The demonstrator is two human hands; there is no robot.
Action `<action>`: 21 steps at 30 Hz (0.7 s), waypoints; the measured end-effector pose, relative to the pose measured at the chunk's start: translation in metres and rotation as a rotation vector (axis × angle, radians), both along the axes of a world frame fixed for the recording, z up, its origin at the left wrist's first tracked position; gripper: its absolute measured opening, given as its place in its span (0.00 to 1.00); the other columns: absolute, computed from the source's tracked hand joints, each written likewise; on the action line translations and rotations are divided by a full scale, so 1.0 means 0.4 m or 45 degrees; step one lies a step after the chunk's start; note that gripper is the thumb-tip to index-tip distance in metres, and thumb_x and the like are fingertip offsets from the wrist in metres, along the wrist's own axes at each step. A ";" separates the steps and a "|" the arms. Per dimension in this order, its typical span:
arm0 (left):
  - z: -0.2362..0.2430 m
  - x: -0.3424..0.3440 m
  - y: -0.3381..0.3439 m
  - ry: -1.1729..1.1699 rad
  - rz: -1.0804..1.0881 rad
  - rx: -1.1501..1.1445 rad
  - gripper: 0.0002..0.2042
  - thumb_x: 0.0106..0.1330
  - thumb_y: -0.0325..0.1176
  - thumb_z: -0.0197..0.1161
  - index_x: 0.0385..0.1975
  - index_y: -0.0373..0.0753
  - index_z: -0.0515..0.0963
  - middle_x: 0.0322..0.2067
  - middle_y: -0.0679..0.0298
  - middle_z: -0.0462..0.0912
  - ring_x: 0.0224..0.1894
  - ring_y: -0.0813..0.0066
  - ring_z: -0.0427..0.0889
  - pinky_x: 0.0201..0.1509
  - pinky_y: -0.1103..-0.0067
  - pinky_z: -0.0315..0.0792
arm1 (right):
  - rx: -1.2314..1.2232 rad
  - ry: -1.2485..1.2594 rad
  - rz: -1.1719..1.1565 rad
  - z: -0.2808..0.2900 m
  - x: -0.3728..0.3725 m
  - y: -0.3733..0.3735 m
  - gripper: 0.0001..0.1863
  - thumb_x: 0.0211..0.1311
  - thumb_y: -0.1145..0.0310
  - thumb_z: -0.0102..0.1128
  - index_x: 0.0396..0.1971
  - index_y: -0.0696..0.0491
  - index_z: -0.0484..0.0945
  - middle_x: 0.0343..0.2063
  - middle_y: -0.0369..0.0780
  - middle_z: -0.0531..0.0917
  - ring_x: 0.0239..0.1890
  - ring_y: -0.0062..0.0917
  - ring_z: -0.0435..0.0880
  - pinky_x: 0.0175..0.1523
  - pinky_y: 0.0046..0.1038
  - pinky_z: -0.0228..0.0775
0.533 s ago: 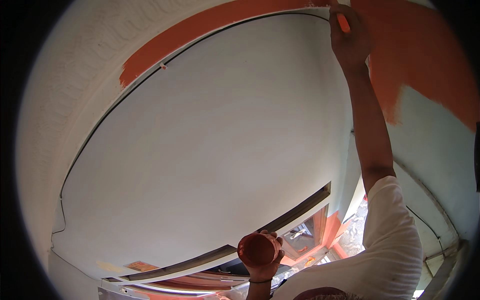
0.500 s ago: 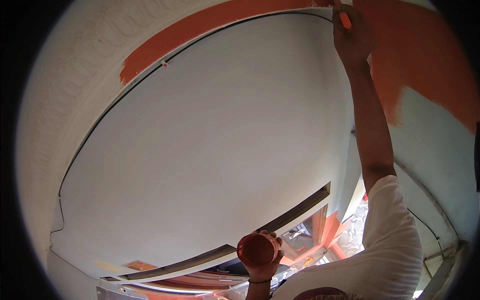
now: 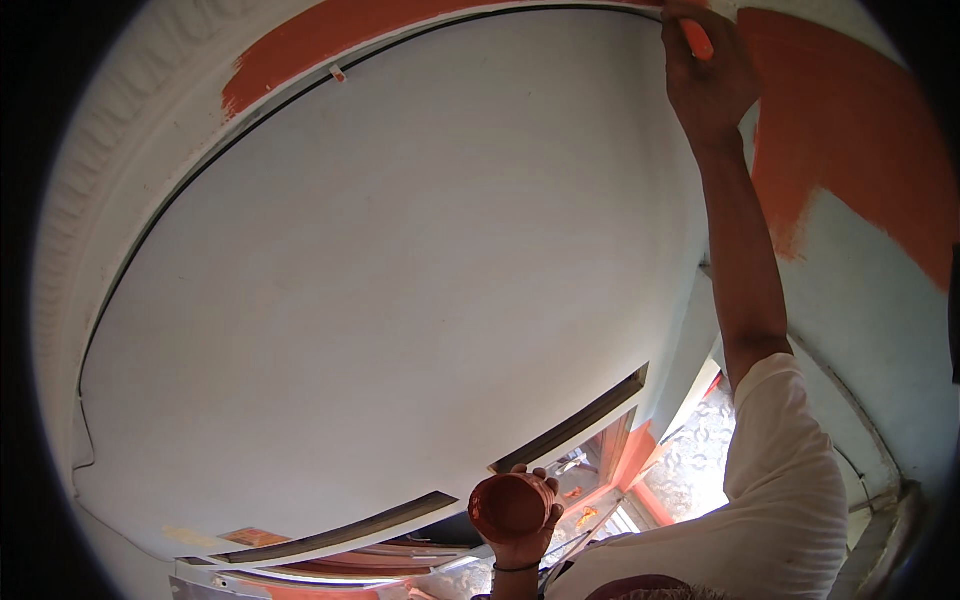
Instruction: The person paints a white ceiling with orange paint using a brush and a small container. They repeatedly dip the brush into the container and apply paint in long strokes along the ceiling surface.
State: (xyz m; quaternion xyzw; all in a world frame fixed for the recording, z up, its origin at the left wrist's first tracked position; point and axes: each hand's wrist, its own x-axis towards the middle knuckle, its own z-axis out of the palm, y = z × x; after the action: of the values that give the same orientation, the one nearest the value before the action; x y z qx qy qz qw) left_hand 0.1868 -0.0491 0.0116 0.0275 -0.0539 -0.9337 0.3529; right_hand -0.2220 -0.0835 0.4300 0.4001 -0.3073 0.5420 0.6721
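Overhead at the top right, my right hand [image 3: 712, 75] is closed round a paintbrush with an orange handle [image 3: 697, 40]; its bristles are hidden. That hand is up by the corner where the white wall meets the orange-painted patch. Low in the middle, my left hand [image 3: 525, 545] grips a round reddish-brown paint cup [image 3: 512, 505], its open mouth facing me. The fingers wrap its right side, and a dark band circles the wrist. Orange paint [image 3: 830, 120] covers the upper part of the right wall, with a ragged lower edge. An orange strip [image 3: 300, 45] runs along the top of the white wall.
A black cable [image 3: 190, 185] follows the top edge of the white wall [image 3: 380, 260] and hangs down at the left. A small clip [image 3: 338, 73] sits beside it. Dark slots [image 3: 575, 420] lie lower down, with a bright opening [image 3: 690, 450] near my sleeve.
The view has tilted slightly, so the wall's top edge and orange strip sit higher. My right hand shows a little lower in the picture, still holding the brush. The paint cup stays in my left hand.
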 end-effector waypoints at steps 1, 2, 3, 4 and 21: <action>-0.001 0.000 -0.001 0.009 -0.006 0.011 0.35 0.69 0.63 0.60 0.66 0.43 0.72 0.60 0.50 0.78 0.64 0.47 0.75 0.54 0.53 0.84 | -0.006 0.033 -0.004 -0.001 0.003 -0.004 0.08 0.60 0.81 0.68 0.38 0.55 0.84 0.35 0.44 0.87 0.37 0.36 0.87 0.43 0.31 0.79; -0.003 -0.001 -0.003 0.019 -0.013 0.022 0.35 0.69 0.63 0.60 0.67 0.43 0.72 0.60 0.50 0.78 0.64 0.47 0.76 0.54 0.53 0.84 | -0.012 0.067 -0.008 -0.001 0.009 -0.007 0.08 0.60 0.82 0.68 0.39 0.56 0.84 0.35 0.44 0.87 0.38 0.36 0.87 0.44 0.30 0.79; -0.005 -0.001 -0.006 0.020 -0.018 0.031 0.34 0.69 0.62 0.61 0.67 0.43 0.72 0.60 0.50 0.78 0.63 0.47 0.76 0.54 0.53 0.84 | -0.017 0.101 -0.012 -0.001 0.015 -0.008 0.08 0.60 0.82 0.67 0.39 0.56 0.84 0.36 0.45 0.87 0.39 0.36 0.88 0.45 0.30 0.80; -0.006 -0.001 -0.006 0.024 -0.016 0.035 0.34 0.70 0.62 0.61 0.67 0.43 0.71 0.60 0.50 0.78 0.63 0.47 0.76 0.54 0.53 0.84 | -0.008 0.127 -0.031 -0.001 0.022 -0.010 0.08 0.61 0.82 0.67 0.39 0.57 0.84 0.36 0.45 0.87 0.39 0.36 0.88 0.45 0.29 0.80; -0.044 -0.015 -0.011 0.194 -0.059 0.130 0.35 0.74 0.60 0.58 0.71 0.40 0.66 0.64 0.46 0.75 0.67 0.39 0.74 0.59 0.45 0.83 | 0.129 -0.318 1.740 -0.025 -0.093 0.037 0.09 0.68 0.78 0.63 0.44 0.67 0.85 0.46 0.48 0.87 0.47 0.35 0.87 0.54 0.41 0.85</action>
State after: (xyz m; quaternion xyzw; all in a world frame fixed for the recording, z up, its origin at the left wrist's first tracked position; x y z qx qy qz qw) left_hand 0.1806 -0.0534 -0.0062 -0.0267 0.0201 -0.9425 0.3324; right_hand -0.2592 -0.0687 0.4202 0.4692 -0.0866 0.8705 0.1206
